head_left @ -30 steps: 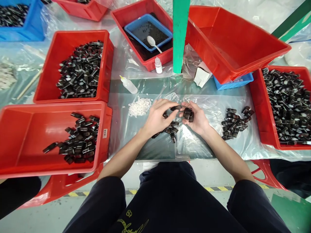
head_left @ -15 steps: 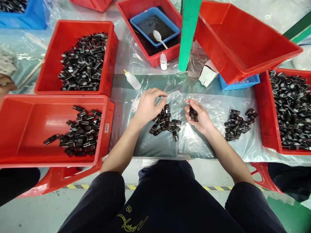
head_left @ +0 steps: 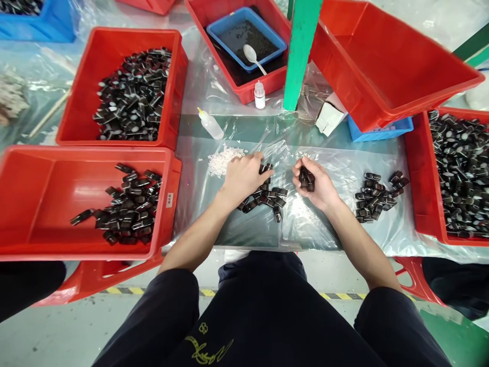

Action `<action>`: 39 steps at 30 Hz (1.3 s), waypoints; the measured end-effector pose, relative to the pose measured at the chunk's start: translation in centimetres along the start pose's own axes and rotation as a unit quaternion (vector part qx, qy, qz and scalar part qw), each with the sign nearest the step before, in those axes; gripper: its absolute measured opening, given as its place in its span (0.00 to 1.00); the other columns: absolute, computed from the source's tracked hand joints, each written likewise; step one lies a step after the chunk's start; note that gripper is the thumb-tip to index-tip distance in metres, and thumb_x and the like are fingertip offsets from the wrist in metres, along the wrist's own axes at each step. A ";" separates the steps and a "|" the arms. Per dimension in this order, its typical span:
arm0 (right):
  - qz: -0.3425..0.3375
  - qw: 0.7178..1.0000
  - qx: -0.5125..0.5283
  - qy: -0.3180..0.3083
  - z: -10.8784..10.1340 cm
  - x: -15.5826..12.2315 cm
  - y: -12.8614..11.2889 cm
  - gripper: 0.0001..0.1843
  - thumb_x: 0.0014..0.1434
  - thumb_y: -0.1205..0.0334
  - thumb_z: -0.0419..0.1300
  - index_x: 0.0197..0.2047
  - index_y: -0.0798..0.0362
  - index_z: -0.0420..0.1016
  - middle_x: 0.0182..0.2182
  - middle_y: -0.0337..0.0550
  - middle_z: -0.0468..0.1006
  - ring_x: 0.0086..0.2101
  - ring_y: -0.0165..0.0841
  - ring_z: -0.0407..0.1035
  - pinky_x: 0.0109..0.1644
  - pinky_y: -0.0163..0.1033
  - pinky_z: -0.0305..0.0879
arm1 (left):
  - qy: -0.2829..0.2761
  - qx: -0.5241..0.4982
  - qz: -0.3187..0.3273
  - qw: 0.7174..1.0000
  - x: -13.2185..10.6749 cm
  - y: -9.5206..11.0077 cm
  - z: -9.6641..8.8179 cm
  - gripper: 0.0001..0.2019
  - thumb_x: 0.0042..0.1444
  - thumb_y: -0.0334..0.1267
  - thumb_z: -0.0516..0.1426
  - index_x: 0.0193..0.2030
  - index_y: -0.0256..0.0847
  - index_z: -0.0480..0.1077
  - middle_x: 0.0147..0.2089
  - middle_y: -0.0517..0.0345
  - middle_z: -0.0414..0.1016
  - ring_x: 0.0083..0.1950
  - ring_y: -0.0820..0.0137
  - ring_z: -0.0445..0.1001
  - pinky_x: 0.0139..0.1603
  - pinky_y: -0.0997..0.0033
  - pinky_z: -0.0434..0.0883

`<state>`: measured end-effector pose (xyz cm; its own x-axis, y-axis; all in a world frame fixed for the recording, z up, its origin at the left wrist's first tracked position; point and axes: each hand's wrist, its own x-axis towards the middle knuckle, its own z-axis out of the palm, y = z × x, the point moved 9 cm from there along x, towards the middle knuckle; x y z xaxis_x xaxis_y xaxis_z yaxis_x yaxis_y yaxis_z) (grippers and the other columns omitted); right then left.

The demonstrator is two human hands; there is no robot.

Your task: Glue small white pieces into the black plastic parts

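Observation:
My right hand (head_left: 319, 182) is closed around several small, dark, glossy rectangular pieces (head_left: 306, 179), held just above the plastic-covered bench. My left hand (head_left: 247, 176) is over the upper left side of a loose pile of the same dark pieces (head_left: 269, 194). Its thumb and index finger are apart, with dark pieces showing between them; whether they touch these is unclear. Beside the left hand's knuckles is a heap of tiny white bits (head_left: 223, 159), partly covered by the hand. A few more white bits lie by the right fingertips.
Red bins of dark pieces stand at left (head_left: 170, 163) and right (head_left: 420, 178). A smaller dark cluster (head_left: 376, 196) lies right. Behind are a squeeze bottle (head_left: 210, 124), a dropper bottle (head_left: 259, 96), a blue tray (head_left: 214, 31) with a spoon (head_left: 251, 54) and a green post (head_left: 300, 56).
My left hand has moved slightly right and down onto the pile, its fingers curling lower and uncovering more white bits. My right hand keeps its hold on the dark pieces. The view has shifted slightly.

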<state>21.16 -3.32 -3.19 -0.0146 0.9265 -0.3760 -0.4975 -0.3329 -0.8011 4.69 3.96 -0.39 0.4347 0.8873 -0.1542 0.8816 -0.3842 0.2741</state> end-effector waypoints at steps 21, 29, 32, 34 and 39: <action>-0.044 0.993 -0.109 -0.019 1.0 -0.5 -0.4 0.35 0.50 0.30 0.84 0.32 0.49 0.73 0.27 0.31 0.68 0.21 0.22 0.59 0.17 0.31 0.42 | 0.009 -0.128 0.182 0.975 -0.3 1.9 2.0 0.35 0.69 0.27 0.58 0.82 0.43 0.64 0.73 0.42 0.81 0.73 0.49 0.80 0.72 0.45 0.79; -0.050 0.988 -0.144 -0.024 0.7 -0.2 -0.1 0.35 0.53 0.28 0.81 0.34 0.48 0.74 0.25 0.30 0.66 0.21 0.24 0.56 0.19 0.33 0.43 | 0.013 -0.127 0.201 0.971 -0.1 2.1 2.3 0.30 0.71 0.28 0.58 0.78 0.42 0.69 0.70 0.43 0.84 0.72 0.50 0.81 0.72 0.44 0.79; -0.108 0.970 -0.216 0.003 0.2 -0.3 -0.7 0.31 0.59 0.28 0.77 0.38 0.47 0.76 0.23 0.30 0.65 0.22 0.27 0.56 0.23 0.36 0.52 | 0.015 -0.131 0.201 0.971 0.0 2.1 2.1 0.27 0.71 0.28 0.59 0.75 0.42 0.72 0.71 0.43 0.84 0.72 0.50 0.82 0.73 0.44 0.79; -0.177 0.939 -0.292 0.032 -0.1 -0.6 -1.7 0.26 0.63 0.32 0.75 0.41 0.47 0.80 0.26 0.34 0.70 0.27 0.32 0.63 0.32 0.39 0.63 | 0.016 -0.136 0.206 0.969 -0.1 2.3 1.7 0.25 0.71 0.29 0.60 0.74 0.41 0.73 0.70 0.42 0.84 0.72 0.50 0.82 0.73 0.45 0.79; -0.223 0.871 -0.436 0.038 -0.2 -0.7 -1.7 0.21 0.67 0.42 0.73 0.56 0.44 0.83 0.36 0.40 0.80 0.36 0.41 0.72 0.49 0.46 0.72 | 0.035 -0.160 0.248 0.955 -0.9 3.4 0.6 0.24 0.74 0.33 0.61 0.74 0.43 0.74 0.73 0.44 0.83 0.73 0.51 0.82 0.75 0.43 0.77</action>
<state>22.21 -3.45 -1.65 0.0855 0.9946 0.0596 0.4093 0.0194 -0.9122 7.38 1.67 0.12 0.7610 0.6356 0.1301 0.4649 -0.6741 0.5740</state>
